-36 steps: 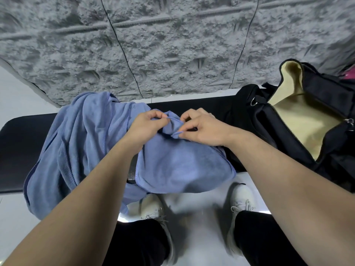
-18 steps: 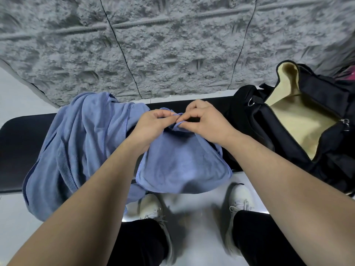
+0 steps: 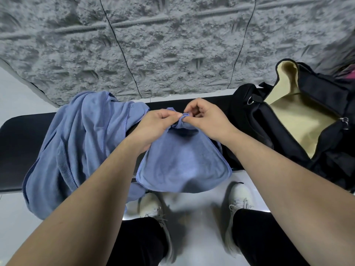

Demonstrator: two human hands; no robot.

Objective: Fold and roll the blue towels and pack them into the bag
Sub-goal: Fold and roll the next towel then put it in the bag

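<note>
Left hand (image 3: 153, 125) and right hand (image 3: 205, 120) meet fingertip to fingertip, both pinching the bunched top edge of a small blue towel (image 3: 180, 166), which hangs over the near edge of the black table (image 3: 17, 143). Larger blue towel (image 3: 76, 146) heaped at left. Open black duffel bag (image 3: 299, 120) on the right, tan lining showing.

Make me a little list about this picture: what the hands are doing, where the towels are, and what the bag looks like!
left hand: pinches the top edge of the small blue towel
right hand: pinches the same edge, right beside the left
small blue towel: hangs from both hands over the bench edge
other blue towels: crumpled heap on the bench, left
bag: black, unzipped, tan lining showing, right
</note>
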